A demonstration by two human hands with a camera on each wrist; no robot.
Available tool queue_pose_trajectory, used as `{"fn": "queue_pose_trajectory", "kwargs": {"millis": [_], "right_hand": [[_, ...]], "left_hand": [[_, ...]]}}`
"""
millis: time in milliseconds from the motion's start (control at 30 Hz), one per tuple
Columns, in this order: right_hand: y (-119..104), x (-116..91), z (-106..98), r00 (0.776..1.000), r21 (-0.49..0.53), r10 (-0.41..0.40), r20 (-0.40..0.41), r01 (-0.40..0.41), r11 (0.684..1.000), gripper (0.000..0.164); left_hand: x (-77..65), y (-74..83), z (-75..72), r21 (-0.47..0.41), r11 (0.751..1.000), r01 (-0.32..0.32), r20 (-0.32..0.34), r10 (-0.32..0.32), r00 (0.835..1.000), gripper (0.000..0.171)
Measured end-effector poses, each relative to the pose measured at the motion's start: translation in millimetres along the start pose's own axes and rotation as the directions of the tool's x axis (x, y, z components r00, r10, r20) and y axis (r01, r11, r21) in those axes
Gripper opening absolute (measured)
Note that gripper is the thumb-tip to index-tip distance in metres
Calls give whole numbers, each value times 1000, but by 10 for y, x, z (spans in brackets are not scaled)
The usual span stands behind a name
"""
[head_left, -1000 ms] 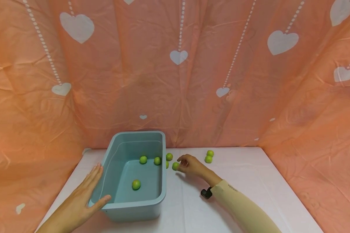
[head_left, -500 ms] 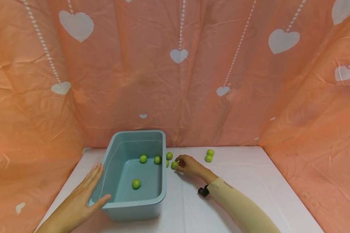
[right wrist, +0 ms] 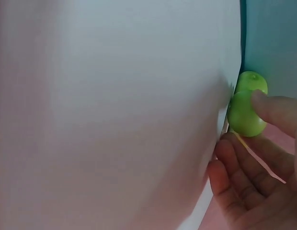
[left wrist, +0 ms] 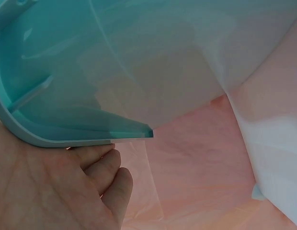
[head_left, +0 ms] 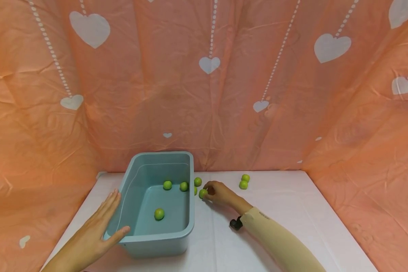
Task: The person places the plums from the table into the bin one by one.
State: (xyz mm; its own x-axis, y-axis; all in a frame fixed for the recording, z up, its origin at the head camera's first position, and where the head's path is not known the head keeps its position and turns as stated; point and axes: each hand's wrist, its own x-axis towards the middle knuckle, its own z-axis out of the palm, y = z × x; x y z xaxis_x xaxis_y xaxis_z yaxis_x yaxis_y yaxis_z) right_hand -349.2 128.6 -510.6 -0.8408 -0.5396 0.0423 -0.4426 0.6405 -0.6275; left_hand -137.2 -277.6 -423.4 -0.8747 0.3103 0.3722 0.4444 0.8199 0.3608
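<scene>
Fingers [right wrist: 229, 189] of our right hand [head_left: 221, 193] pinch a green fruit [head_left: 203, 193] between thumb and forefinger, low at the white-covered tabletop [head_left: 275, 200], just right of our blue-grey tub [head_left: 191, 207]. From the right wrist we see a second fruit [right wrist: 255, 81] right behind the held one, beside the tub's wall. Our left hand [head_left: 96, 230] lies along the tub's left rim, fingers straight, thumb spread over the near corner. Inside the tub we count three loose fruits [head_left: 159, 214], two toward the far end and one nearer us. Farther right, near the back edge of the tabletop, a touching pair of fruits [head_left: 243, 184] sits well apart from our right hand. We wear a cream sleeve [head_left: 278, 238] on the right arm, with a black device [head_left: 236, 223] at the wrist.
</scene>
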Motion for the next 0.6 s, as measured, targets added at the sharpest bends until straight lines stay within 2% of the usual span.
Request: {"fn": "queue_pose_trajectory", "kwargs": {"millis": [333,600], "right_hand": [[-31,-76,2,999,31,21,-26,-20,999,28],[-79,-151,-33,997,49,-23,-78,27,998,26]], "left_hand": [[3,-4,9,-4,1000,0,3,0,1000,99],[7,-8,13,-4,1000,5,3,-5,1000,99]]}}
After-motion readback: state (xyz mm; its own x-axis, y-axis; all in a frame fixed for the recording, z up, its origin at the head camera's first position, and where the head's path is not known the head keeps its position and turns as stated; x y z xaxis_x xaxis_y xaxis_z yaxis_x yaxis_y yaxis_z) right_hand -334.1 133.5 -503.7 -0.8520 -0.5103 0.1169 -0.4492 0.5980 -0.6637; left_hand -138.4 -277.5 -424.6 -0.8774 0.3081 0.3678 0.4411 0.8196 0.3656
